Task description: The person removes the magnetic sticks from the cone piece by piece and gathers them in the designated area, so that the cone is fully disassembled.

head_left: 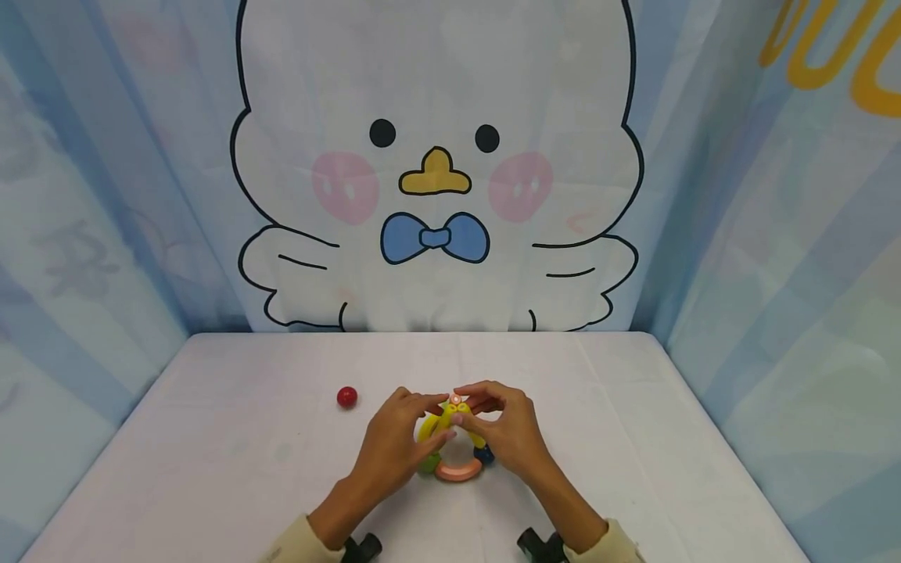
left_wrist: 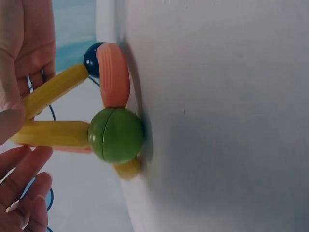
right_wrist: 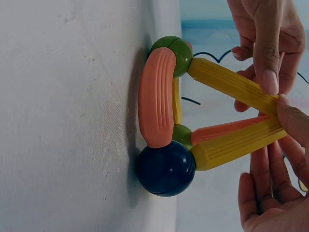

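Note:
Both hands are at the top of a small pyramid of magnetic sticks and balls standing on the table. My left hand (head_left: 401,434) pinches the upper end of one yellow stick (left_wrist: 58,134), which rises from a green ball (left_wrist: 118,135). With thumb and fingers my right hand (head_left: 512,428) grips the upper end of another yellow stick (right_wrist: 239,143), which rises from a dark blue ball (right_wrist: 166,168). An orange stick (right_wrist: 227,129) leans up to the same tip from a second green ball (right_wrist: 182,135). A curved orange stick (head_left: 458,470) links balls at the base. Fingers partly hide the tip.
A loose red ball (head_left: 347,397) lies on the white-covered table (head_left: 211,461), left of and beyond the hands. A printed curtain (head_left: 436,289) stands at the table's far edge, with more curtains on both sides.

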{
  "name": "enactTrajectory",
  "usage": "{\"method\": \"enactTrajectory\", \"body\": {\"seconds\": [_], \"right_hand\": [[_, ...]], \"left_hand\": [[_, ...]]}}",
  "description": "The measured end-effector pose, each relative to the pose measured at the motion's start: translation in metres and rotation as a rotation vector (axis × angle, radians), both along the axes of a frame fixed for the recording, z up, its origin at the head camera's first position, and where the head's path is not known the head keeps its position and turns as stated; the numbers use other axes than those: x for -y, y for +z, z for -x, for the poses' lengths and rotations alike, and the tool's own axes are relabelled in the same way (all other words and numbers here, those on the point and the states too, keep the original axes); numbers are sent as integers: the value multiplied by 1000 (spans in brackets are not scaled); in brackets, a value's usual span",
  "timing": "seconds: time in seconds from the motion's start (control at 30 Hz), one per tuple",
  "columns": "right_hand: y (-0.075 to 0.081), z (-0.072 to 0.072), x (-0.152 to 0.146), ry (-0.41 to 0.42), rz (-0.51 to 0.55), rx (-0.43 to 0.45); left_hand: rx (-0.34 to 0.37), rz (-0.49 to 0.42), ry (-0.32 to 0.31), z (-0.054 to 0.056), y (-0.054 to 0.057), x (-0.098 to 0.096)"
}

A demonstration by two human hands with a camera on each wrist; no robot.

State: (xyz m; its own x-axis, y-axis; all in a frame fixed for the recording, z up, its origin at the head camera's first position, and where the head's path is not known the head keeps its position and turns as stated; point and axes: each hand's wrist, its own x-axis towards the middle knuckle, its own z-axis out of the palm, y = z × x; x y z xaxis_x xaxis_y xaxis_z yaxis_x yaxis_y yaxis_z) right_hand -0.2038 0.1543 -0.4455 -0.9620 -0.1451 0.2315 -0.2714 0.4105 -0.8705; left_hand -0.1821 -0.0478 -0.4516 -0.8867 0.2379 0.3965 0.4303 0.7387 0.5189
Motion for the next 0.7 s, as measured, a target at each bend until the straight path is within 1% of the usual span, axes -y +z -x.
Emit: {"method": "enactTrajectory", "body": {"seconds": [0.1,0.23,0.4,0.5,0.63,0.7], "right_hand": [[0,-1,1,-2,-3,-1],[0,-1,0,-4,-13,-11],[1,-2,0,-10,-18,-24],[1,-3,1,-21,-26,-29],[1,-4,2,-41,-62,-46],[1,-5,2,-48,-73,-51]], "left_hand": [[-6,-21,25,0,-1,-5],[-9,-43,37,-1,-1,-7],[-9,-57,28,-2,-1,-4],[-10,-65,9,-1,-1,-2],[-8,-72,-9,0,-1,0],[-9,-71,-5,0,-2,0]]}}
